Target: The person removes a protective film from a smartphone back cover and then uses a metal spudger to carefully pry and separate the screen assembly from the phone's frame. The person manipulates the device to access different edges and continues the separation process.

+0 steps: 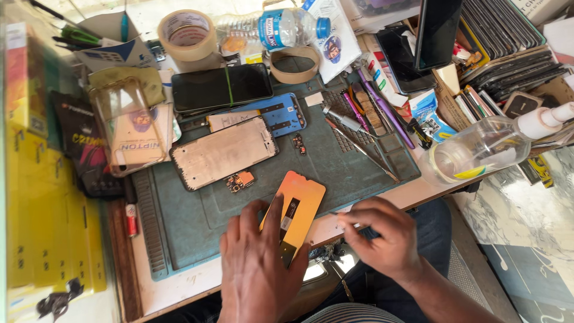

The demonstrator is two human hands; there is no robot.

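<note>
The orange screen panel (297, 205) lies face down at the near edge of the grey-green mat (179, 227), its dark flex cable on top where it can be got at. The left hand (257, 263) lies flat on its lower end, fingers (274, 216) spread and open, apparently pinning it so it cannot slide. Just right of it, the right hand (379, 236) pinches a thin tool (344, 216) between closed fingers, tip aimed at the panel's edge. Farther up the mat lie a bare phone frame (224, 152) and a small circuit board (240, 180); tweezers (359, 146) sit to the right, within reach on the worktop (179, 287).
</note>
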